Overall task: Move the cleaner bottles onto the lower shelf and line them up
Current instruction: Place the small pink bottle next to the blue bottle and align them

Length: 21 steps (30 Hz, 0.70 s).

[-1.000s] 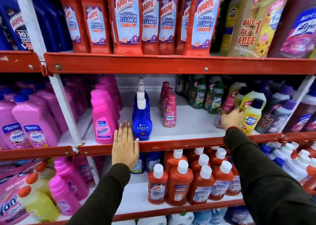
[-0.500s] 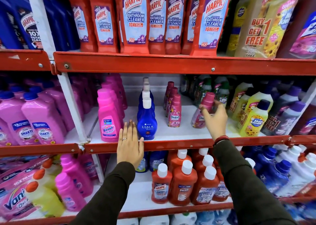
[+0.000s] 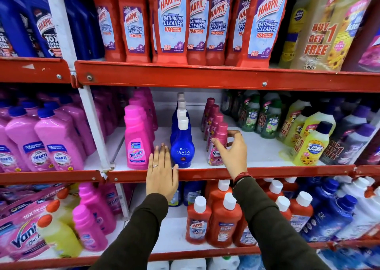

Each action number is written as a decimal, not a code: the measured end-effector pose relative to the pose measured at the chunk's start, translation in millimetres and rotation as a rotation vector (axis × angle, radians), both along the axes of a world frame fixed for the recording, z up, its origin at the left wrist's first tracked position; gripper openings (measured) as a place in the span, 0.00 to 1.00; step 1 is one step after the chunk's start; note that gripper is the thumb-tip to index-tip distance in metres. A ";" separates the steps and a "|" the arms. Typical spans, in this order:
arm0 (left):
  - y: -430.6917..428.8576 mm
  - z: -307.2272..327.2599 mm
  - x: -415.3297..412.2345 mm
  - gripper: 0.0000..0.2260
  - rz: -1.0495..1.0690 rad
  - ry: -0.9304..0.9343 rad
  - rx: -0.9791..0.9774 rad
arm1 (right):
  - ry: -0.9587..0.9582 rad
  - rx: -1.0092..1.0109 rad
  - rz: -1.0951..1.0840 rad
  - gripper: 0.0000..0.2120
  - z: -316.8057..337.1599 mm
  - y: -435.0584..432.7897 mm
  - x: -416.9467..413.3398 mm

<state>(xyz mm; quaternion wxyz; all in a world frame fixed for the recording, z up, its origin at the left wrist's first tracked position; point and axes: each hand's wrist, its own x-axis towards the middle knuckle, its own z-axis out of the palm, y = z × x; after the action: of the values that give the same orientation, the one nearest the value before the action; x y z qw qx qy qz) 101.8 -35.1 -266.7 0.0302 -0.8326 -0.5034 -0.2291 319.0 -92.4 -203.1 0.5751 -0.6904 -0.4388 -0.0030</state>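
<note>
My right hand (image 3: pixel 233 152) is curled around a small pink Comfort bottle (image 3: pixel 222 132). The bottle stands upright at the front of a short row of the same pink bottles on the white middle shelf (image 3: pixel 259 154). My left hand (image 3: pixel 162 172) lies flat on the shelf's red front edge, fingers pointing up beside a blue Ujala bottle (image 3: pixel 182 146), and holds nothing. Tall red Harpic bathroom cleaner bottles (image 3: pixel 172 21) fill the shelf above.
A pink Vanish bottle (image 3: pixel 136 144) heads a row left of the Ujala row. Yellow Max Kleen bottles (image 3: pixel 312 144) and green ones (image 3: pixel 269 117) crowd the right. Bare white shelf lies between them and the Comfort row. Below stand small red Harpic bottles (image 3: pixel 198 222).
My right hand has carried the pink bottle leftward from the yellow bottles and it now stands at the front of the Comfort row. My left hand has stayed on the shelf edge.
</note>
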 end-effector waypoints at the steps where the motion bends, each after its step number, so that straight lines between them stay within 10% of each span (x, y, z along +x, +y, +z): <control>1: 0.7 -0.7 0.4 0.32 -0.001 -0.004 0.004 | -0.005 -0.001 -0.005 0.22 -0.5 0.4 -0.3; 11: 4.2 -7.3 -1.1 0.33 -0.079 -0.193 0.008 | 0.046 -0.026 0.035 0.29 -3.1 -3.6 -7.9; 18: -37.0 2.4 20.9 0.29 -0.380 -0.636 0.069 | 0.551 0.036 0.209 0.35 -17.5 -20.7 -6.8; 21: -62.7 18.3 63.1 0.26 -0.547 -0.752 -0.247 | 0.657 -0.009 0.289 0.39 -24.9 -21.9 -4.1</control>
<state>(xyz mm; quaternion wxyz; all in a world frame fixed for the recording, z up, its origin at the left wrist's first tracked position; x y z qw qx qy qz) 164.8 -97.8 -248.4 -0.3146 -0.7912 -0.2652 -0.4524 315.0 -114.4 -228.0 0.6769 -0.5880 -0.3236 0.3022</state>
